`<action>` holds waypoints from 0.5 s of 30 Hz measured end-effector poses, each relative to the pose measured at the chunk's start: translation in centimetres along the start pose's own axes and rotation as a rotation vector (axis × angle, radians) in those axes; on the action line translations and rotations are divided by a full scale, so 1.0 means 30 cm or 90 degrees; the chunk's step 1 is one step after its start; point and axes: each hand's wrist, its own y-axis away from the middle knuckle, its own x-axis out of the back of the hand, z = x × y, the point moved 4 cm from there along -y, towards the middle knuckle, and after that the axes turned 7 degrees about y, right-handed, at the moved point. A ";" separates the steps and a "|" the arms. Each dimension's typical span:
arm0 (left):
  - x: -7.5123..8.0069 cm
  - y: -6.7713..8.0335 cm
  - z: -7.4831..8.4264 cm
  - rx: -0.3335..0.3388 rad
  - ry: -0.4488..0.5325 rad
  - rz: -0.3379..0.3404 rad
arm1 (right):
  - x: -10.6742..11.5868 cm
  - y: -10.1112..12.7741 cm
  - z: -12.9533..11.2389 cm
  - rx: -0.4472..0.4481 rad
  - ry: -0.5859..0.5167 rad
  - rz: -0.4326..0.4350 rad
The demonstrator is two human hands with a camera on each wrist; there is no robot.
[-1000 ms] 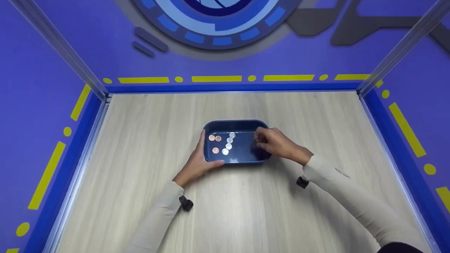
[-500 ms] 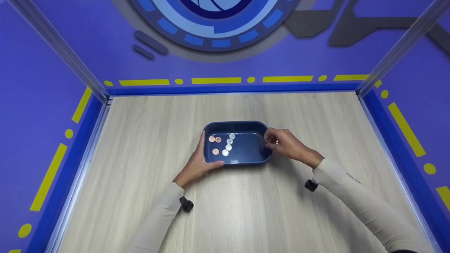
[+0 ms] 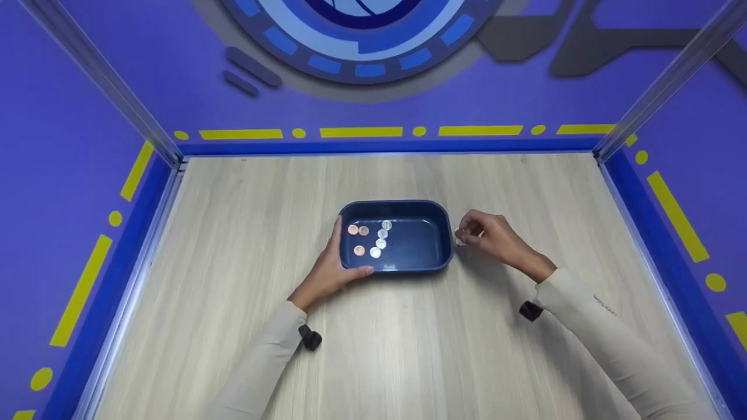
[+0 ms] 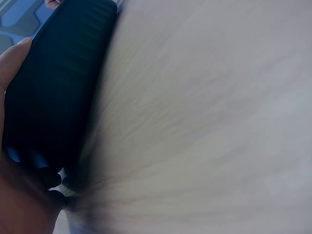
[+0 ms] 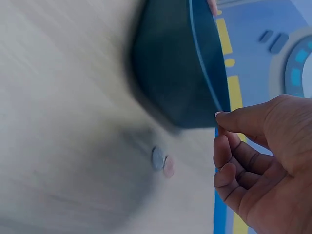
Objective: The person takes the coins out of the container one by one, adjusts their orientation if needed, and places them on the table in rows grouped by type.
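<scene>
Right hand [image 3: 493,238] now out of the tray [image 3: 443,256], moved from over its right interior a second ago to just beside the right wall, above the wooden tabletop [image 3: 408,350]. Fingers curled loosely toward the thumb; head view hints at something pale at the fingertips, but cannot tell whether a coin is pinched. Right wrist view: two coins [image 5: 162,162], one silver, one coppery, flat on the wood just outside the tray, below the hand. Reads as coins being carried out of the tray and set beside it.

Left hand [image 3: 330,269] unchanged, clasping the tray's left end, thumb on the near rim.

Tray: dark blue, glossy plastic, rounded corners, ribbed outer wall. Inside, at left: seven small round coins [image 3: 373,238], three coppery, four silvery. Tabletop: pale wood grain, matte.
</scene>
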 end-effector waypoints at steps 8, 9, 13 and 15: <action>0.006 0.003 0.001 0.005 0.001 0.002 | -0.009 -0.011 0.114 -0.043 0.009 0.013; 0.006 0.003 0.002 0.002 0.002 0.002 | -0.010 -0.012 0.127 -0.049 0.009 0.011; 0.004 0.001 0.001 -0.007 0.006 0.000 | -0.016 -0.015 0.165 -0.071 0.019 0.005; 0.002 -0.001 -0.001 -0.009 0.009 -0.002 | -0.019 -0.016 0.178 -0.078 0.027 0.003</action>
